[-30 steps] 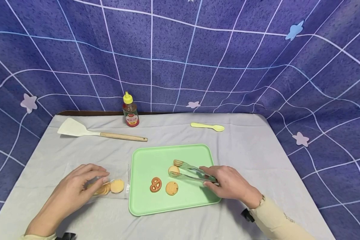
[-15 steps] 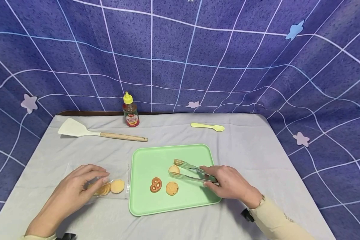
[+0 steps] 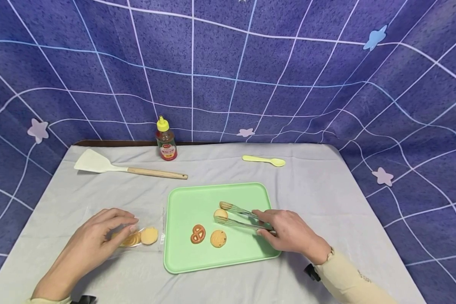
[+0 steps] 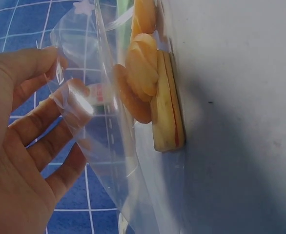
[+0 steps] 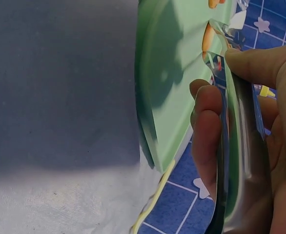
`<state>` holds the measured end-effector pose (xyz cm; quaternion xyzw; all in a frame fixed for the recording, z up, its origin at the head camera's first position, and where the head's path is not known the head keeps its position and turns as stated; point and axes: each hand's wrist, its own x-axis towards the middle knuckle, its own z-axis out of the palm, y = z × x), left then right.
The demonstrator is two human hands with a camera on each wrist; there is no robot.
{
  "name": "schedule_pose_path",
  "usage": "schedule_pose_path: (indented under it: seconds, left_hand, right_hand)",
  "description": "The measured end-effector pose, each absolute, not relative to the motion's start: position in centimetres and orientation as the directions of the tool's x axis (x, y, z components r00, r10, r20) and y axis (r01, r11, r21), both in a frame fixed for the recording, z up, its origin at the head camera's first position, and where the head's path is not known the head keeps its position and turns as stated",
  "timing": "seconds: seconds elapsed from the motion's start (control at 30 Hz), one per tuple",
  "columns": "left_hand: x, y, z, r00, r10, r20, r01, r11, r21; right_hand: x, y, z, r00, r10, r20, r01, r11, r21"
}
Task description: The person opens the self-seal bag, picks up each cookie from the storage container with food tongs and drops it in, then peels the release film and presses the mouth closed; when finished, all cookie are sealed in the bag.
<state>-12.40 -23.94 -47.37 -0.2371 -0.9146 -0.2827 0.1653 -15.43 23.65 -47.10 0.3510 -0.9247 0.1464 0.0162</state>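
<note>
My left hand (image 3: pixel 91 238) pinches the upper layer of a clear plastic bag (image 4: pixel 104 146) between thumb and fingertips, lifting it off the contents. Inside lie several biscuits, among them a round yellow one (image 3: pixel 149 236) and a rectangular one (image 4: pixel 167 107) with a red line along its side. Metal tongs (image 3: pixel 247 226) are gripped in my right hand (image 3: pixel 290 230), thumb on one arm and fingers on the other. Their spread tips stand over a green tray (image 3: pixel 190 198), on either side of a small round biscuit (image 3: pixel 221 212). A browner biscuit (image 3: pixel 224 205) shows at the far tip.
A pretzel (image 3: pixel 198 234) and a speckled round cookie (image 3: pixel 218 239) lie on the tray, left of and below the tongs. Behind are a white spatula (image 3: pixel 93 162) with a wooden handle, a yellow-capped sauce bottle (image 3: pixel 166 141) and a yellow spoon (image 3: pixel 264 160).
</note>
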Motion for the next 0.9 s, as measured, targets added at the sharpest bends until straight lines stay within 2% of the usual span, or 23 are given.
schedule_pose_path:
  seconds: [0.43,0.9]
  left_hand:
    - [-12.3,-23.9,-47.3,-0.829,0.342,0.442,0.53,0.73,0.431]
    - [-12.2,-24.0,-47.2,-0.821,0.337,0.46,0.535,0.735,0.416]
  right_hand:
    - [-15.3,23.5,-46.9,-0.757,-0.642,0.122,-0.647,0.709,-0.281]
    - [-15.6,21.9,-46.7,-0.719,-0.676,0.162,-0.69,0.666,-0.283]
